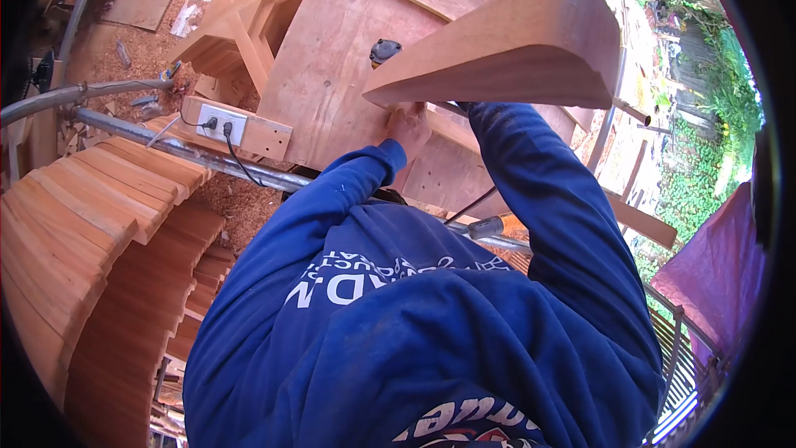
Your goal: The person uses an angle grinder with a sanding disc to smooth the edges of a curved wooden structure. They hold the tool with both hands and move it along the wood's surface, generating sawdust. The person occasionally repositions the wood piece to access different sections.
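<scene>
A thick, tapered wooden piece (497,46) with one rounded end is raised over the workbench, its narrow end pointing left. My left hand (408,127) meets its lower edge near the narrow end. The fingers look closed there, partly covered by the wood. My right forearm (526,145) reaches up behind the wide end, and that hand is hidden by the wood. Beyond the narrow end lies the dark head of a power tool (384,51) on the plywood bench top (311,75); the wood covers the rest of it.
A metal pipe rail (124,126) crosses in front of me, beside a wooden board with an outlet (222,123) and plugged cords. Stacked curved timbers (66,232) stand at left. Crossed wooden parts (236,25) sit beyond. An orange tool with a grey end (489,227) rests near my right arm.
</scene>
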Tool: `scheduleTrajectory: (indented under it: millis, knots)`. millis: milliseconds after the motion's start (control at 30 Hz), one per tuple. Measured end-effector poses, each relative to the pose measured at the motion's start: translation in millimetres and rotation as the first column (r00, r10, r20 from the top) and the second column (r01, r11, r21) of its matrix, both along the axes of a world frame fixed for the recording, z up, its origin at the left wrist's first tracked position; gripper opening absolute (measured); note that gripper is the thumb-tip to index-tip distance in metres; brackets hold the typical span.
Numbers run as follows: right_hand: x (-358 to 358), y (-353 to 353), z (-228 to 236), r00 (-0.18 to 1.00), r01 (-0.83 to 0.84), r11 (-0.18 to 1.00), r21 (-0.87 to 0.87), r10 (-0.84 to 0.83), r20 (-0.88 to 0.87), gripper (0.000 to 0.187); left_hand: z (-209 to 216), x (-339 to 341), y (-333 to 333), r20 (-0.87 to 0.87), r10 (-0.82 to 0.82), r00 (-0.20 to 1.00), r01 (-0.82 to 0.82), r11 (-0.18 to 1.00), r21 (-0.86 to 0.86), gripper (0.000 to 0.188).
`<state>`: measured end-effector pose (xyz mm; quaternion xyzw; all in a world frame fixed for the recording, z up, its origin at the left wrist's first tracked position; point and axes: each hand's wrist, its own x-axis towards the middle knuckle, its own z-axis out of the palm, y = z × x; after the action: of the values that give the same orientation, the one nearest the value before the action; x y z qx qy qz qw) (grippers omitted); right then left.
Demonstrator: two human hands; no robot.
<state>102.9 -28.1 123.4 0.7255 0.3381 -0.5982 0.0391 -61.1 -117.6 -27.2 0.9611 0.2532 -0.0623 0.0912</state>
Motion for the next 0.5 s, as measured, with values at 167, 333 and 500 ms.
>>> scheduleTrajectory:
  millis: [167,333,500]
  knots:
    - [4,-3,21,0.995,0.101,0.993,0.056,-0.101,-0.002,0.018,12,10,5,-0.111,0.003,0.994,-0.009,0.999,-0.054,0.065]
    - [20,-34,48,0.967,0.256,0.957,0.136,-0.253,-0.041,0.020,5,-12,1,0.161,-0.040,0.986,0.048,0.998,-0.047,0.064]
    - [18,-110,55,0.983,0.180,0.979,0.090,-0.183,0.022,0.022,24,-80,-6,0.257,0.111,0.960,0.009,0.906,-0.423,0.036]
